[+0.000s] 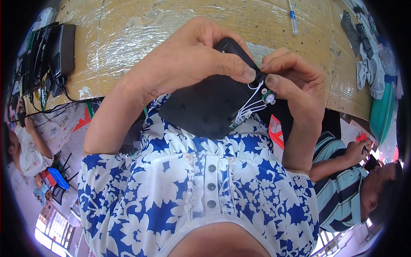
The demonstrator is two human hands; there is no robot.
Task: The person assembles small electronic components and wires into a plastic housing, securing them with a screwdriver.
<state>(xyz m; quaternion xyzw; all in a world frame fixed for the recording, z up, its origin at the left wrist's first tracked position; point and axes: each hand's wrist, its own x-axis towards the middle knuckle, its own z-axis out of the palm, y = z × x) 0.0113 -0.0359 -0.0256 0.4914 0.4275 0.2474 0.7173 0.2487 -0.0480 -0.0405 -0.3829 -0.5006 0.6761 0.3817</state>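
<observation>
To the far left of the left grip, black boxes (pixel 64 49) are stacked on the counter (pixel 128 43), with dark cables (pixel 60 103) trailed below them; a cable could be snagged if the left arm were swung outward.

The left grip (pixel 190 62) is clamped on a small black case (pixel 235 48), which is held between thumb and fingers above a black sheet (pixel 199 109) spread over the lap. The case could be twisted loose if it is pressed hard at its far end, since only one side is seen to be supported by the thumb.

Below and between the two grips, a small circuit board (pixel 234 125) is left low on the sheet's edge, joined to white wires (pixel 247 109). The joints could be strained or torn if the case were lifted while the board is caught on the dress.

Just beside the right thumb, a round metal part (pixel 269 97) is seen among the wires; it could be knocked, or a wire could be pinched.

The right grip (pixel 306 90) is brought close to the case's end, thumb and forefinger nearly together; whether anything is clamped there cannot be told. A slip could be caused by such a small hold.
</observation>
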